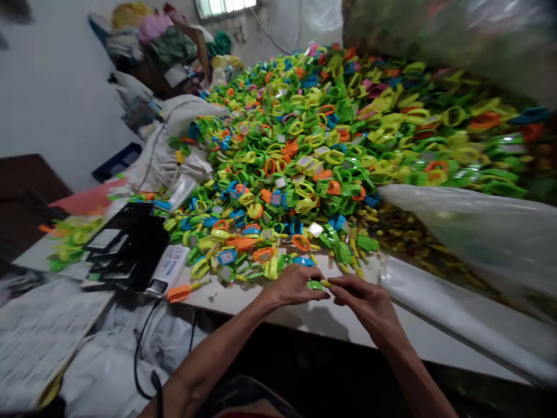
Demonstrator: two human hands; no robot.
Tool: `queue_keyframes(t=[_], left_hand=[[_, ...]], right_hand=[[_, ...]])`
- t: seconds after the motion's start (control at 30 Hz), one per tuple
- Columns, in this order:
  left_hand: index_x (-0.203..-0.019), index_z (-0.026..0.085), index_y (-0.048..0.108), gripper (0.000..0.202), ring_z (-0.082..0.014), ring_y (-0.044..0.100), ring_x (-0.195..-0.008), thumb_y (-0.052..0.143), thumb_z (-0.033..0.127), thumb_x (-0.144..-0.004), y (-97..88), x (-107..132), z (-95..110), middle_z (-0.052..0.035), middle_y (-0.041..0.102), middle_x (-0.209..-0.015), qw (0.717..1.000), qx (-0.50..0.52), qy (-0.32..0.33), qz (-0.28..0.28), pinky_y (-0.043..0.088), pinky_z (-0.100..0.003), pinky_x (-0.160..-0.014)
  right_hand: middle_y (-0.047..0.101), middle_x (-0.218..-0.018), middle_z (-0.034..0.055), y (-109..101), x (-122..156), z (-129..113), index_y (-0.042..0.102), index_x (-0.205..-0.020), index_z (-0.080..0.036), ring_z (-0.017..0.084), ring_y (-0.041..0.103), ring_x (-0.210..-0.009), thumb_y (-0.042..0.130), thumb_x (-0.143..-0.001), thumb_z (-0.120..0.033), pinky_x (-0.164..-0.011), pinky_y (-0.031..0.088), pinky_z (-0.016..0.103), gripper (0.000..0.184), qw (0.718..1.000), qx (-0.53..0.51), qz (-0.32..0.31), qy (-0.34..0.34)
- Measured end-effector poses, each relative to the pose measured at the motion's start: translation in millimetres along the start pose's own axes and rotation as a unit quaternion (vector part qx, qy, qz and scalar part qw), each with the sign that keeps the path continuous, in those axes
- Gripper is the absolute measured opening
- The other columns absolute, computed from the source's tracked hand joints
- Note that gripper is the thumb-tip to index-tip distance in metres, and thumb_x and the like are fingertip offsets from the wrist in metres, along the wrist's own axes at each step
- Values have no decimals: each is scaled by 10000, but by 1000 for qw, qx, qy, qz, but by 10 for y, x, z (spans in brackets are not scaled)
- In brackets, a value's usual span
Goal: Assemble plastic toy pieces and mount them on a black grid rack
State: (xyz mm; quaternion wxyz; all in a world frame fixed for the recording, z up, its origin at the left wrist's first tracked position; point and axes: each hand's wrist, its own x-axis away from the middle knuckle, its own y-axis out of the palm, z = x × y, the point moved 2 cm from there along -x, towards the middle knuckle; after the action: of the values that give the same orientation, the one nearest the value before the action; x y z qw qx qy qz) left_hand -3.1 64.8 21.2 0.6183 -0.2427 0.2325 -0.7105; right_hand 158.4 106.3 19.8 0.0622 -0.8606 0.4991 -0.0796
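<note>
My left hand [292, 285] is closed on a small green plastic piece [314, 285], just above the white tabletop [300, 318] near its front edge. From the right, my right hand [366, 297] pinches a tiny yellow piece [325, 283] at the end of the green one. Whether the two pieces are joined, I cannot tell. Right behind both hands rises a big heap [300, 157] of bright plastic pieces shaped like toy watches, in green, yellow, orange and blue. A blue piece [303, 261] lies closest to my left fingers.
At right a clear plastic bag [470, 232] holds many small yellowish pieces. On the left are a stack of black flat packages [126, 244], a white box [169, 268] and an orange piece [178, 294]. A black cable [141, 348] hangs below the table edge.
</note>
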Motion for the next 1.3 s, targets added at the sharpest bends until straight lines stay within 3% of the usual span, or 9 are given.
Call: queue_keyframes(t=[0.1,0.4,0.53,0.6,0.77,0.87,1.07,1.2,1.3], left_hand=[[-856,182,678,195,-134,572,-686,725,293,-704,-2,-8,9,7,646,-719,1000,-29,-6,-8,358,-206,-585],[-743,173,650,168,-105,503,-595,728,318,-714,-90,84,-86,51,551,-591,991,-5,27,-132,338,-193,-542],[-970,184,644,188,-221,559,-919,623,234,-790,-448,33,-151,-62,643,-955,973,-207,-52,84,408,-306,-787],[-1099,191,590,312,-272,487,-1090,619,229,-791,-501,-53,-150,-103,581,-1150,945,-283,-42,157,360,-399,-912],[-978,175,611,196,-242,513,-997,477,123,-845,-14,-466,24,-90,598,-1041,932,-349,85,51,362,-390,-866],[-1074,177,570,287,-238,507,-990,421,76,-850,274,-746,131,-103,573,-1054,923,-369,102,47,380,-361,-816],[-954,138,600,167,-272,479,-1055,486,103,-836,309,-1052,162,-133,551,-1100,931,-342,124,35,367,-402,-883],[-869,143,579,136,-228,525,-904,633,225,-774,184,-906,185,-80,585,-941,972,-195,120,44,401,-339,-790],[-764,160,552,107,-146,505,-693,642,212,-741,168,-700,204,3,552,-744,994,-36,86,54,376,-259,-640]], right_hand=[[659,-733,71,-10,-15,48,741,-785,-170,148,575,-566,721,-642,-515,-521,503,256,374,1000,-6,-1,-5],[652,-685,73,-45,-63,35,752,-832,-171,168,584,-579,691,-689,-522,-568,486,293,384,975,13,-216,45],[667,-776,95,-244,-167,247,688,-1017,-132,222,610,-692,626,-717,-557,-655,483,352,524,992,108,10,57],[654,-804,105,-316,-238,316,686,-938,-118,229,605,-708,617,-736,-493,-659,457,344,431,963,250,96,30],[631,-1040,132,-175,-402,290,641,-958,-141,228,622,-817,533,-818,-240,-629,384,287,202,850,520,46,62],[649,-995,120,-98,-413,248,635,-921,-154,214,624,-835,475,-831,-169,-625,354,269,184,825,559,17,86],[648,-786,71,-294,-268,341,601,-756,-166,189,582,-740,499,-816,-315,-594,341,256,190,904,419,55,56],[595,-684,26,-441,-106,337,572,-733,-170,161,534,-646,565,-757,-441,-602,409,273,272,984,139,103,33],[605,-717,28,-449,-1,201,602,-865,-160,152,538,-638,628,-715,-499,-612,457,286,372,993,-24,113,27]])
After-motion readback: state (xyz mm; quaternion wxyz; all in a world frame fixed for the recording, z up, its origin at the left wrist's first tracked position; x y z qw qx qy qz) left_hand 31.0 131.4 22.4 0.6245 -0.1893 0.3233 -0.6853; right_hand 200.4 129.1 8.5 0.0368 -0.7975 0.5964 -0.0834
